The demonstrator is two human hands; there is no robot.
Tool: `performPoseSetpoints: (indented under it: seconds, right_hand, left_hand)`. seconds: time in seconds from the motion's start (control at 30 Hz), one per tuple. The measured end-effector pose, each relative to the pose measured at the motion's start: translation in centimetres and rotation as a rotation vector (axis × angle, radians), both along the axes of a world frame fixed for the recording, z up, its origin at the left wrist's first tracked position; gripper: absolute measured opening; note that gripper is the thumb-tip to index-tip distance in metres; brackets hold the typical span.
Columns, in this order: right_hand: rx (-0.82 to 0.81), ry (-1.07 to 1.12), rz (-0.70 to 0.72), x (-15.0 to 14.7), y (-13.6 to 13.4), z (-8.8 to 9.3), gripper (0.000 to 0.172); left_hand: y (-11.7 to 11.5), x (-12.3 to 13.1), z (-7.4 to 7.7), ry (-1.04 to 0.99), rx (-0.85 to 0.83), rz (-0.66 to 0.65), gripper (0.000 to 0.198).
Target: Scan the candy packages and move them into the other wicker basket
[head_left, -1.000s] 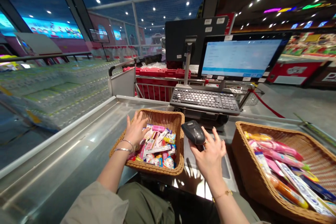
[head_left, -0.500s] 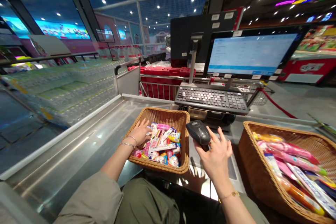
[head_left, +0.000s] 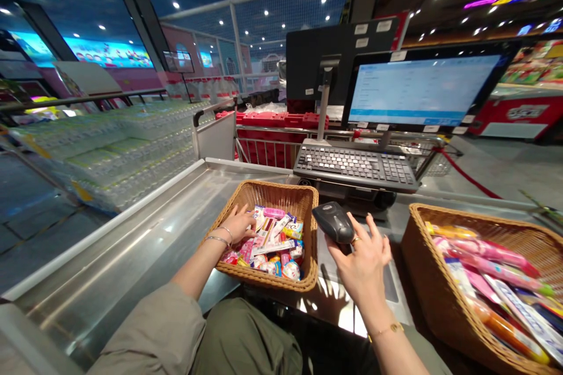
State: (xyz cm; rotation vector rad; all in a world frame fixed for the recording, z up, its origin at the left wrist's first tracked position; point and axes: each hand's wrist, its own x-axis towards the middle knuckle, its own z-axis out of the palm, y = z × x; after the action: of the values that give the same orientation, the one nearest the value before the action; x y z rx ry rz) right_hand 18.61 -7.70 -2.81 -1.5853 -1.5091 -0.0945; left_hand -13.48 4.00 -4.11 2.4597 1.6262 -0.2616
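My left hand (head_left: 238, 225) reaches over the left rim of a wicker basket (head_left: 311, 240), palm down with the fingers apart. Its fingertips are at the packaged sweets (head_left: 268, 231), and I cannot see a packet in its grasp. Wrapped bars, small packets and round white-and-coloured sweets fill the basket. To the right of the basket, my right hand (head_left: 367, 255) grips a black barcode scanner (head_left: 333, 221), some of its fingers raised. The scanner's head points left toward the basket, with its handle mostly hidden by the hand.
A second wicker basket (head_left: 411, 258) with tube-shaped and flat packets stands at the right. Behind the scanner sit a keyboard (head_left: 354, 164) and a lit monitor (head_left: 422, 91). The metal counter (head_left: 145, 234) runs along the left. A metal trolley (head_left: 268, 146) stands behind.
My left hand has settled slightly lower and further over the sweets, its fingers a little more curled. The right hand and scanner have hardly moved.
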Motion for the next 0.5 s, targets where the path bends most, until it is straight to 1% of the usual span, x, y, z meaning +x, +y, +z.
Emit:
performPoseSetpoints:
  seconds: [0.13,0.3,0.4,0.5]
  right_hand:
    - [-0.009,0.008,0.0,0.1,0.0,0.0,0.026]
    - [-0.008,0.009,-0.002,0.1,0.0,0.0,0.026]
    - [-0.001,0.005,-0.005,0.1,0.0,0.0,0.028]
    - [-0.005,0.004,-0.005,0.2,-0.1,-0.1,0.028]
  left_hand:
    - [-0.1,0.4,0.5,-0.058,-0.02,-0.035,0.027]
    - [0.0,0.9,1.4,-0.151,-0.008,-0.071,0.029]
    - [0.3,1.5,2.2,-0.195,0.025,-0.071,0.03]
    - [0.5,2.3,3.0,-0.223,0.082,-0.039,0.032]
